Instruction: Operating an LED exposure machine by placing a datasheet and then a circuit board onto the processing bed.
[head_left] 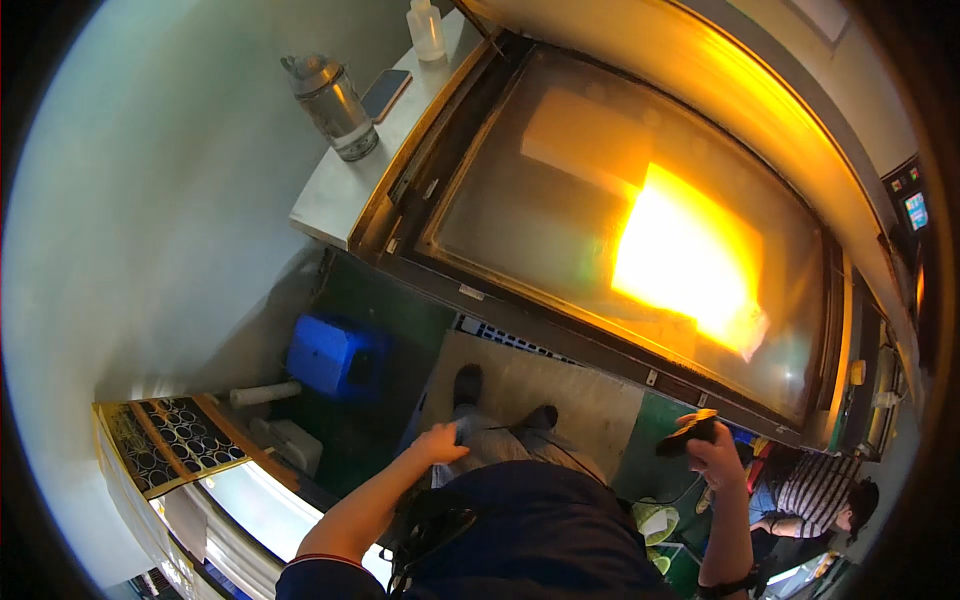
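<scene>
My right hand [718, 455] is closed around a small dark object [688, 436], whose top edge catches orange light; its exact kind does not show. It is held near the front right edge of a large machine with a dark-framed glass bed [560, 205]. A very bright yellow-white patch [685, 255] glows on the glass. My left hand [440, 444] hangs in front of my body, beside my grey trousers, its fingers curled in. Whether anything small is inside it is hidden.
A white ledge [345, 190] at the left carries a water jug [338, 108], a phone [387, 95] and a plastic bottle [426, 32]. Below stands a blue container [328, 358]. A lit rack [180, 445] is at the lower left. Another person in stripes [820, 495] is at the right.
</scene>
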